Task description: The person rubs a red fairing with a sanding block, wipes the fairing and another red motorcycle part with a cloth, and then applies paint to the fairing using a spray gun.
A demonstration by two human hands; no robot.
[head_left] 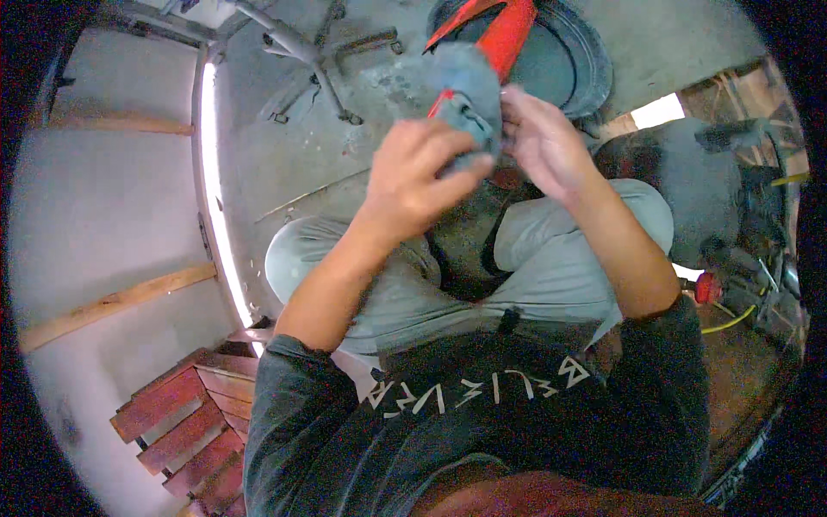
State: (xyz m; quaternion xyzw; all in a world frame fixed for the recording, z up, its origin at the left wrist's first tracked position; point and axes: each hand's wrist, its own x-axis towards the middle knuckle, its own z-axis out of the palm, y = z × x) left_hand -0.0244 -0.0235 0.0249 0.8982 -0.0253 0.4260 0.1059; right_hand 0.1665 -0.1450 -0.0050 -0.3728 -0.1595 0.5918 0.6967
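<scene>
A blurred blue-grey cloth [469,82] is bunched up in front of me, above my knees. My left hand [422,177] is closed on its near left side, fingers bent over it. My right hand [547,142] is at the cloth's right edge, fingers loosely bent; motion blur hides whether they grip. Just beyond the cloth is a glossy red forked part [504,43], possibly a plastic panel. A small bit of red also shows at the cloth's left side, so the cloth may cover some of the part.
Behind the red part stands a round black basin [594,73]. A wheeled chair base [319,56] is on the concrete floor at far left. Red-brown wooden slats [185,422] stand near left. At right are a dark seat-like bulk [702,185], a red-headed tool [708,288] and a yellow cable [732,324].
</scene>
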